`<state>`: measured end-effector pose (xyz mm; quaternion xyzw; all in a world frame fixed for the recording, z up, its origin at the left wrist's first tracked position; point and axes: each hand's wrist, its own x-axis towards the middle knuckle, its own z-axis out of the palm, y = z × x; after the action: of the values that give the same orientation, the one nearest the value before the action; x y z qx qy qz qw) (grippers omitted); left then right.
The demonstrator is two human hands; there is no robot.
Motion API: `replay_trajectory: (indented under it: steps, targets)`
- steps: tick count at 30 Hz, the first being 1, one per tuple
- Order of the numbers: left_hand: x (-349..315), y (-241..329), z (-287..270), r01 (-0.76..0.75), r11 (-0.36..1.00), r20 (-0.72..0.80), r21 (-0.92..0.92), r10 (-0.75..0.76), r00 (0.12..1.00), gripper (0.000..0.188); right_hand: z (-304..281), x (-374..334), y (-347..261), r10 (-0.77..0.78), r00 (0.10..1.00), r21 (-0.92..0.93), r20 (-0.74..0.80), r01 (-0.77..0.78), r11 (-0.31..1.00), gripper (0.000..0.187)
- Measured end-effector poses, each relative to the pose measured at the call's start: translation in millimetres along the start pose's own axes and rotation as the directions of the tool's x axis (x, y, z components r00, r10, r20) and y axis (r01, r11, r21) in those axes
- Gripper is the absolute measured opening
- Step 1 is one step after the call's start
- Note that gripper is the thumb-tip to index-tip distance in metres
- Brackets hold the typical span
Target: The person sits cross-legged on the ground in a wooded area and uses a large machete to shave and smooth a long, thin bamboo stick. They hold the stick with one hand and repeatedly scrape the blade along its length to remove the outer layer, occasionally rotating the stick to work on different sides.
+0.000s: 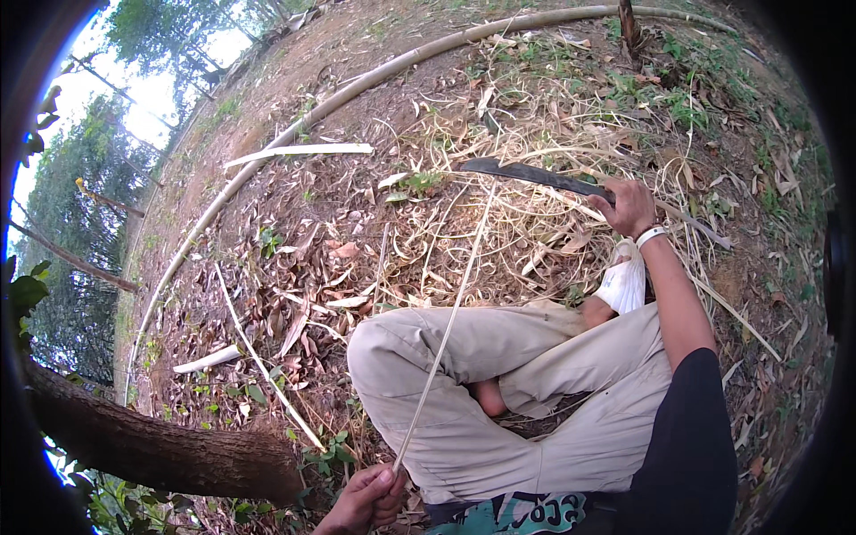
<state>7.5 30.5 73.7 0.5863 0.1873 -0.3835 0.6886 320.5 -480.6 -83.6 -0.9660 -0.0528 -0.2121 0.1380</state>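
Observation:
My left hand [367, 499], low in the picture, is closed on the near end of a thin pale strip [446, 334], which looks like split bamboo. The strip slants up and away across my bent leg [401, 357] to the litter near the blade. At the right, my right hand [629, 209] is wrapped round a machete [535, 176]. Its long dark blade points left, low over a tangle of pale shavings [499, 236]. The far end of the strip lies just below the blade. My fingers hide part of the machete's grip.
A long bamboo pole [357, 86] curves across the far ground. Split pieces [299, 151] and a thin stick [259, 348] lie left among dry leaves. A thick trunk [178, 455] stands at lower left. A white wrapping [624, 283] covers something beside my right leg.

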Motion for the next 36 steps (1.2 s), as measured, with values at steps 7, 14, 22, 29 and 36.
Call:
replay_trajectory:
  steps: [7,14,22,29,36]
  targets:
    - [-25,20,9,-0.006,0.999,-0.149,0.045,0.013,0.989,0.033,1,-6,18,-0.084,0.99,-0.017,0.109,0.087,0.996,0.066]
    - [29,22,24,0.071,0.988,0.04,-0.14,-0.066,0.997,0.037,-4,-24,-69,-0.02,0.991,0.19,0.133,-0.006,0.982,0.061]
    - [49,18,28,0.088,0.992,0.072,-0.095,-0.082,0.994,0.038,-14,-31,-79,-0.336,0.937,0.188,-0.098,0.349,0.918,0.066]
    - [55,13,28,0.155,0.986,0.029,-0.066,-0.153,0.988,0.036,-15,-5,-51,0.179,0.977,0.061,0.114,-0.187,0.981,0.065]
    - [61,-13,15,0.056,0.981,-0.042,-0.188,-0.065,0.997,0.038,2,-32,-95,-0.349,0.92,0.201,-0.178,0.381,0.903,0.062]
